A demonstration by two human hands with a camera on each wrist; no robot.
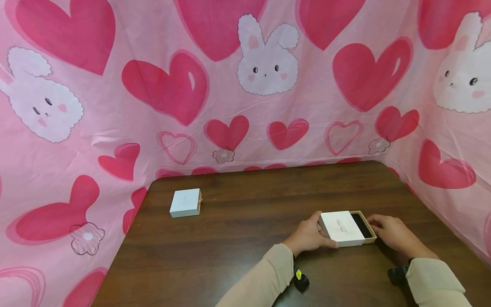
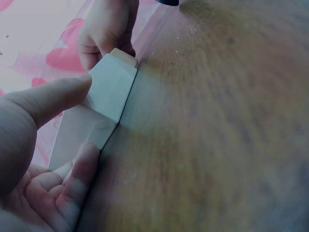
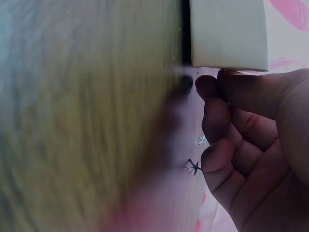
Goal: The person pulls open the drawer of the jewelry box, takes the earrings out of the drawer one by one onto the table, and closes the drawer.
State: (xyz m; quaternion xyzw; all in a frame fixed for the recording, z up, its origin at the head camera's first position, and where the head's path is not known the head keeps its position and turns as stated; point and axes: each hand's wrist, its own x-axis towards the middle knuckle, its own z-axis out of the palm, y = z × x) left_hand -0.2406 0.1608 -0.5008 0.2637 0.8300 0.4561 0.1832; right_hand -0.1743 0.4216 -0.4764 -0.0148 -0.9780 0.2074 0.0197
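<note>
A flat white drawer-style gift box (image 1: 341, 228) lies on the table with small print on top. Its tan inner tray (image 1: 370, 240) sticks partly out to the right, and a black lining (image 1: 361, 225) shows inside. My left hand (image 1: 307, 236) grips the white sleeve at its left end, thumb along the near side, as the left wrist view also shows. At the tray's right end is my right hand (image 1: 397, 235). Its thumb and index finger pinch together at the tray's end in the right wrist view; what lies between the fingertips is hidden.
A second white box (image 1: 185, 202), closed, with a small tab on its right side, stands at the table's far left. The brown wooden table (image 1: 245, 221) is bordered by a pink cloth (image 1: 268, 111) with hearts and rabbits.
</note>
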